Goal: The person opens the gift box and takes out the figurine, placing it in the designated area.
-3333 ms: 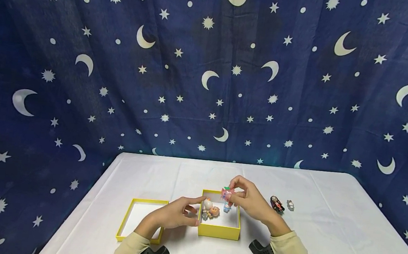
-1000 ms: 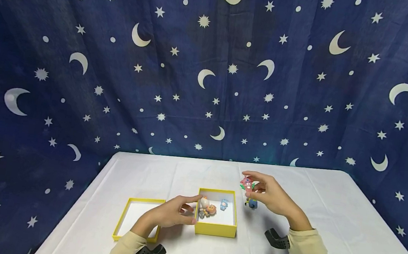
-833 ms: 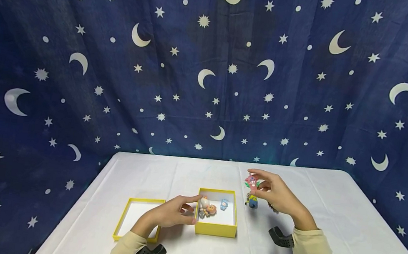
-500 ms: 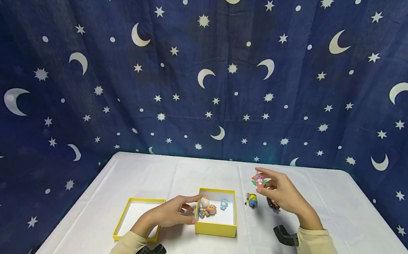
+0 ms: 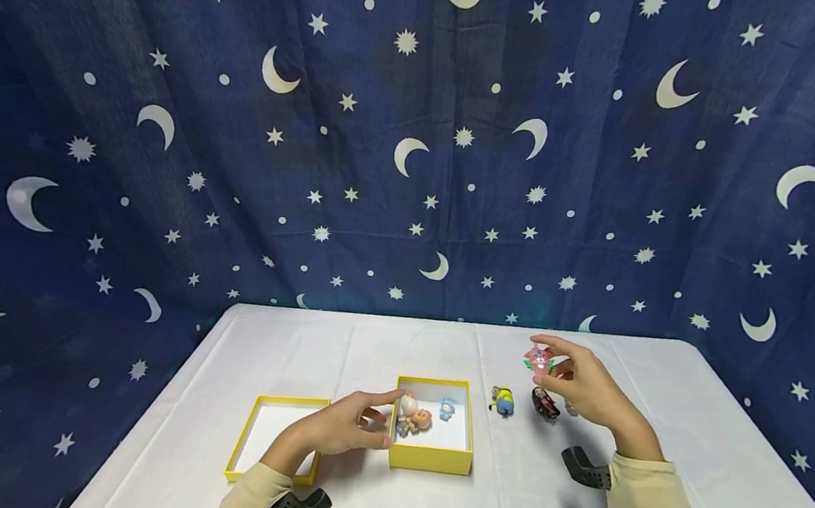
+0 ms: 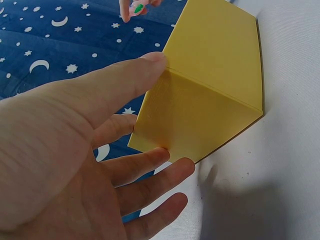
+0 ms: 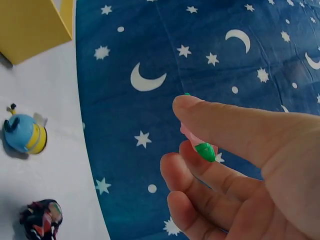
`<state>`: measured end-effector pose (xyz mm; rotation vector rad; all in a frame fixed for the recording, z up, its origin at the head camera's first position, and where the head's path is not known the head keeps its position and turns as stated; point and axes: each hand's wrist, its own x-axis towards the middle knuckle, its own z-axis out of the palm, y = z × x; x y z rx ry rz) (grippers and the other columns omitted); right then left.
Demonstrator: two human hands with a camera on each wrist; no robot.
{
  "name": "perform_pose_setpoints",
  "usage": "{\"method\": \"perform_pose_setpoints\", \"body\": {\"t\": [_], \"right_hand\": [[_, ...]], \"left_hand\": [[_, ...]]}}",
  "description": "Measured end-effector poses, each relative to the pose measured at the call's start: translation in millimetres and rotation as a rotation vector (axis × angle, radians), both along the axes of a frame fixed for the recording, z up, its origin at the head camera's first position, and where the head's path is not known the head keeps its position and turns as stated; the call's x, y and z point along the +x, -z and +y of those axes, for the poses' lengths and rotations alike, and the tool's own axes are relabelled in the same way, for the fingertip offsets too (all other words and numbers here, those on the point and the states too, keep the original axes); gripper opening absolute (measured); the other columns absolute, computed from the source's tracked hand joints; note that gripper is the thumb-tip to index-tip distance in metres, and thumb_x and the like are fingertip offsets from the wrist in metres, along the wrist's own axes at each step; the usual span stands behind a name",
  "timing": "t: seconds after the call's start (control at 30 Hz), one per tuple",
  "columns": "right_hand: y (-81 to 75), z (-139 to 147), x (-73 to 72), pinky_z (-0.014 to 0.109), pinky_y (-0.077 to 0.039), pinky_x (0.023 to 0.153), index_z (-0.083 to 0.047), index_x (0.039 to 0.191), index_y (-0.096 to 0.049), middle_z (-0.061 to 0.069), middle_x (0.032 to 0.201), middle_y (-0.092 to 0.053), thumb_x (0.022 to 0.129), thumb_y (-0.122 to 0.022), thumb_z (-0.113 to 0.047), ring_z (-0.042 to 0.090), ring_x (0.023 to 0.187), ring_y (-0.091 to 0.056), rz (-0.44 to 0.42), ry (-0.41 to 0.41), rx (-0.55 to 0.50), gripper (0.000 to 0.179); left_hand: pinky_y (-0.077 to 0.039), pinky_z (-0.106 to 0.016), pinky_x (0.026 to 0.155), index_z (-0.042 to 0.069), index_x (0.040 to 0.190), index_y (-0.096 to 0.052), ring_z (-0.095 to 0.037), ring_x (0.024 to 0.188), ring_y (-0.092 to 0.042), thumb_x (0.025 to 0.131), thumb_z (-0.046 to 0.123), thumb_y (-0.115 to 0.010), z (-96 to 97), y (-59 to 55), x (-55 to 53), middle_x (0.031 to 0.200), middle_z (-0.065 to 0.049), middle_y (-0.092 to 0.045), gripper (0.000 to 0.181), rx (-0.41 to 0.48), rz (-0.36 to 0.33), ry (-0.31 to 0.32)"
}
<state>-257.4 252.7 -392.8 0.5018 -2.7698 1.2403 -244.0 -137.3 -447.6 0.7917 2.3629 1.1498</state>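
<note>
My right hand (image 5: 581, 384) pinches a small pink toy figure (image 5: 539, 359) with green parts between thumb and fingers, held up over the back right of the table. Thumb and fingers hide part of the figure in the right wrist view. My left hand (image 5: 350, 425) rests its fingertips against the left side of an open yellow box (image 5: 431, 459), fingers extended. Inside the box lie an orange-and-cream figure (image 5: 421, 420) and a small blue figure (image 5: 448, 409). Under the right hand's thumb side stand a yellow-and-blue minion figure (image 5: 503, 401) and a dark figure with red (image 5: 545, 404).
A shallow yellow-rimmed box lid (image 5: 246, 437), white inside, lies left of the box, partly covered by the left forearm. A small grey figure (image 5: 571, 408) is mostly hidden behind the right hand. A starry blue curtain (image 5: 358, 156) hangs behind the white table (image 5: 367, 346).
My right hand has lifted the pink figure out from over the box and carried it right, past the minion figure, which now stands on the table. The left hand has stayed at the box.
</note>
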Motion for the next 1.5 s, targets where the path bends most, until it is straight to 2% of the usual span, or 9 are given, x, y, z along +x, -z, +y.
{"method": "perform_pose_setpoints", "body": {"t": [0.2,0.4,0.63,0.77,0.87,1.1,1.23,1.37,1.5], "right_hand": [[0.5,11.5,2.3,0.027,-0.051,0.064,-0.001,0.144,-0.051,0.028,0.122,-0.062,0.092,-0.072,-0.009,0.02,0.089,-0.065,0.023,0.008,0.052,0.056],[5.0,22.6,2.9,0.027,-0.051,0.065,0.002,0.143,-0.051,0.029,0.12,-0.063,0.092,-0.073,-0.009,0.019,0.086,-0.064,0.018,0.032,0.102,0.056],[17.4,36.6,-2.6,0.026,-0.049,0.064,0.008,0.137,-0.053,0.031,0.114,-0.065,0.088,-0.073,-0.003,0.019,0.081,-0.065,0.058,0.023,0.114,0.054],[25.8,42.0,-6.1,0.028,-0.05,0.066,0.008,0.138,-0.053,0.033,0.116,-0.064,0.088,-0.071,0.0,0.022,0.083,-0.066,0.042,0.033,0.116,0.053],[30.9,45.6,-7.9,0.033,-0.05,0.069,0.008,0.138,-0.052,0.034,0.118,-0.062,0.088,-0.069,0.001,0.025,0.085,-0.066,0.02,0.053,0.114,0.054],[43.0,55.7,-9.7,0.03,-0.049,0.068,0.009,0.138,-0.051,0.033,0.116,-0.061,0.083,-0.065,0.005,0.025,0.083,-0.063,0.024,0.135,0.113,0.057],[47.6,61.2,-9.7,0.033,-0.05,0.068,0.01,0.136,-0.052,0.033,0.113,-0.062,0.081,-0.063,0.006,0.034,0.086,-0.065,0.033,0.18,0.135,0.057],[49.5,66.0,-10.8,0.035,-0.049,0.067,0.01,0.137,-0.051,0.034,0.113,-0.062,0.082,-0.063,0.004,0.037,0.09,-0.065,-0.025,0.23,0.194,0.057],[49.3,69.1,-11.9,0.045,-0.051,0.071,0.009,0.138,-0.049,0.035,0.115,-0.061,0.084,-0.065,0.0,0.04,0.093,-0.063,-0.126,0.255,0.278,0.057]], "left_hand": [[-0.048,-0.05,0.104,0.01,0.157,-0.036,-0.028,0.123,-0.06,0.095,0.02,-0.071,0.9,0.5,-0.3,0.161,-0.01,-0.041,0.072,0.005,-0.004,-0.001],[-0.048,-0.052,0.107,0.01,0.157,-0.037,-0.032,0.128,-0.059,0.095,0.019,-0.071,1.0,0.2,0.0,0.162,-0.01,-0.04,0.071,-0.003,0.006,-0.005],[-0.047,-0.053,0.108,0.011,0.157,-0.037,-0.035,0.13,-0.058,0.095,0.019,-0.071,-0.2,0.2,0.3,0.162,-0.012,-0.039,0.071,-0.002,0.002,-0.01],[-0.048,-0.052,0.107,0.012,0.158,-0.037,-0.034,0.13,-0.058,0.095,0.02,-0.072,-0.3,0.4,0.4,0.161,-0.012,-0.04,0.072,-0.001,-0.012,-0.019],[-0.049,-0.052,0.106,0.013,0.157,-0.038,-0.033,0.129,-0.058,0.094,0.019,-0.072,0.1,0.2,0.7,0.16,-0.012,-0.041,0.073,0.003,-0.019,-0.024],[-0.049,-0.051,0.105,0.012,0.157,-0.038,-0.031,0.127,-0.058,0.094,0.019,-0.073,2.1,-0.4,0.4,0.161,-0.011,-0.041,0.072,0.007,-0.028,-0.024],[-0.049,-0.051,0.105,0.012,0.157,-0.038,-0.032,0.128,-0.058,0.094,0.019,-0.073,2.5,-1.3,1.0,0.161,-0.012,-0.041,0.072,0.003,-0.028,-0.026],[-0.049,-0.052,0.107,0.012,0.157,-0.038,-0.034,0.13,-0.058,0.094,0.019,-0.072,2.4,-1.9,1.9,0.161,-0.013,-0.041,0.073,0.002,-0.022,-0.025],[-0.049,-0.052,0.107,0.013,0.157,-0.038,-0.034,0.13,-0.058,0.094,0.019,-0.072,2.4,-2.4,2.6,0.16,-0.013,-0.041,0.073,-0.002,-0.025,-0.033]]}}
